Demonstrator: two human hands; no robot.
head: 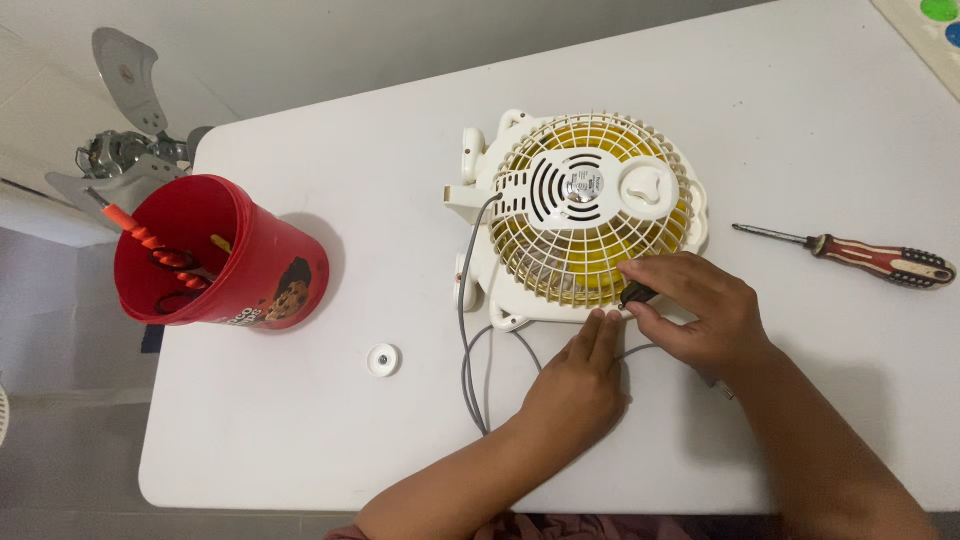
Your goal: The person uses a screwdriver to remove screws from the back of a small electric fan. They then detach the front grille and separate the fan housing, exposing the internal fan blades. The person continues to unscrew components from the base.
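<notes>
At the left of the frame a red bucket (225,255) holds orange-handled tools. A small white cap (382,359) lies on the bench (300,440) right of it. The fan (585,215) lies grille-up at centre, its grey cord (470,340) looping toward me.

Procedure, as I judge it: keep the fan flat and pinned, hold the tool square to the rim, and apply steady pressure so the tip does not slip across the plastic.

My left hand (578,385) lies flat, fingers extended and together, tips touching the fan's lower rim. My right hand (700,310) has its fingers closed around a short black tool (638,294) at that rim. A red-handled screwdriver (880,260) lies at far right, untouched.
</notes>
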